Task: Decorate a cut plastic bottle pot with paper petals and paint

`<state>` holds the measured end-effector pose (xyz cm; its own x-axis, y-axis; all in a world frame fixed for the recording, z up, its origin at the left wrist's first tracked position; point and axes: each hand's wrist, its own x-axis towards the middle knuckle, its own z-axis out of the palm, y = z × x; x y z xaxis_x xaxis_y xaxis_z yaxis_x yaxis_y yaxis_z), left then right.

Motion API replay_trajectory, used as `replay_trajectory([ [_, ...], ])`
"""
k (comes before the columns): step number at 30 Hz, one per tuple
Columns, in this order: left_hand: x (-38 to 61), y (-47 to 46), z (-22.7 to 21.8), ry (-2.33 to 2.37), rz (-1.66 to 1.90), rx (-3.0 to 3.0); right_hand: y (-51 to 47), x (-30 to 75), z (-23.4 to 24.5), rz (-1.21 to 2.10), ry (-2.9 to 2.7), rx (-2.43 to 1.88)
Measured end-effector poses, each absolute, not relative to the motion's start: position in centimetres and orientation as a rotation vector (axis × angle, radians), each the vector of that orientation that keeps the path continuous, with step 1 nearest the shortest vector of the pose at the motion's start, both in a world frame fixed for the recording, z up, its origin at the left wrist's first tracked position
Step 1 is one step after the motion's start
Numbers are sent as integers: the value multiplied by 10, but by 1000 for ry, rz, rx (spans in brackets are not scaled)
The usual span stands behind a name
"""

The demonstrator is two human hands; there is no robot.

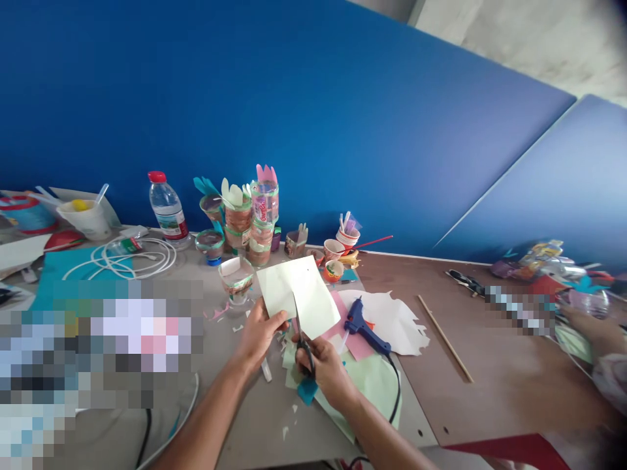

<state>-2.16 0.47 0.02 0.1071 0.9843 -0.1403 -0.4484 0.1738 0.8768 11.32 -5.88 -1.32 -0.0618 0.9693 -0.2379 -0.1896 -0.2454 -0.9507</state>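
Observation:
A pale green sheet of paper [284, 284] is pinched at its lower left edge by my left hand [262, 333], thumb on top. My right hand [326, 369] grips dark-handled scissors [305, 358]. Their blades point up into the sheet, where a slit runs inward from the near edge. Under my hands lie light green paper pieces [375, 385], a pink sheet [362, 346] and small scraps. A blue hot glue gun [365, 328] rests on the papers just right of my right hand. A clear plastic cup [236, 279] stands beyond my left hand.
Decorated cups [238, 219] stand stacked along the blue partition [294, 117], near a red-capped water bottle [168, 209]. A wooden stick [445, 337] lies on the brown table to the right. Another person's hand [590, 329] reaches in at the far right. White cable [120, 258] coils at left.

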Motion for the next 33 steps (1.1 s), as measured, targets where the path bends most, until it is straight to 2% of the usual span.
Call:
replay_trajectory([
  [9, -25, 8, -3, 924, 1264, 708, -96, 149, 16, 1832, -981, -1017],
  [16, -29, 6, -1, 740, 1187, 674, -81, 180, 48, 1700, -1223, -1064],
  [33, -32, 9, 1, 825, 1114, 586, -40, 185, 18, 1837, -1456, -975],
])
